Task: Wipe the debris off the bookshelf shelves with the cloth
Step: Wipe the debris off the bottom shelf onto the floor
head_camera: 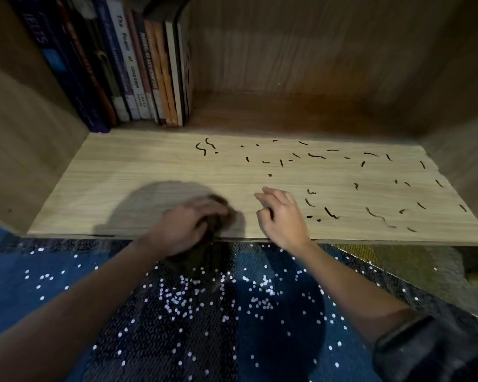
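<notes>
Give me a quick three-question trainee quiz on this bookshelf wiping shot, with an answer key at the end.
1. True or false: the left hand has its grip on the cloth.
2. Where on the shelf does the debris lie? A) far left part B) middle and right part C) only under the cloth
3. Fill in: the books stand at the back ____ of the shelf.
Key: 1 true; 2 B; 3 left.
</notes>
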Action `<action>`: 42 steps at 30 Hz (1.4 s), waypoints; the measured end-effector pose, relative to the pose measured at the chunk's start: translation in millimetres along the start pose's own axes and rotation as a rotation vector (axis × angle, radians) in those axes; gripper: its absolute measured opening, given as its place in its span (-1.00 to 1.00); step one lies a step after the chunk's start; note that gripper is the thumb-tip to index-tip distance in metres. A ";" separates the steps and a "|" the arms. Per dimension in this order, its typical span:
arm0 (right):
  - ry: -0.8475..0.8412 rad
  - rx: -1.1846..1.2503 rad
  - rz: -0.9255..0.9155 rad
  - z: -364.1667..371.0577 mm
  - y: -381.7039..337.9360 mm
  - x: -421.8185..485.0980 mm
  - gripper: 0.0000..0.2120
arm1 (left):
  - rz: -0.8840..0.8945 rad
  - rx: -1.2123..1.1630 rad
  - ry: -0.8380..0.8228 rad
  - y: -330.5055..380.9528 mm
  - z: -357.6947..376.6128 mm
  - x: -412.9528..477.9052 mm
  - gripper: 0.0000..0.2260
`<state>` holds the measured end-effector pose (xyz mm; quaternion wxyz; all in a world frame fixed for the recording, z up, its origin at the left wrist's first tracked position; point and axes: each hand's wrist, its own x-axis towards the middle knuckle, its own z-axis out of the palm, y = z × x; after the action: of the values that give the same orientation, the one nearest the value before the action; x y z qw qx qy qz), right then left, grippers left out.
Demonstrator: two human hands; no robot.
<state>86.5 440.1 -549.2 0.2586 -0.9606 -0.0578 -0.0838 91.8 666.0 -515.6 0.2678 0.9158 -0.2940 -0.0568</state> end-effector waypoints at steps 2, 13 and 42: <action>-0.020 0.013 0.000 -5.7 -2.2 -2.4 -0.58 | -0.142 0.049 0.132 -18.0 -7.1 16.0 -0.56; -0.086 -0.014 -0.027 -8.8 -11.1 -0.1 -0.62 | -0.073 0.013 0.034 -6.9 18.4 16.6 -0.56; -0.170 -0.109 -0.024 29.1 -51.2 55.7 -0.56 | -0.362 0.191 0.147 -117.5 -43.6 97.7 -0.51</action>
<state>137.0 502.7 -538.4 0.1991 -0.9761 -0.0864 -0.0083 243.1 710.6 -534.9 0.1858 0.9766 -0.1084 -0.0088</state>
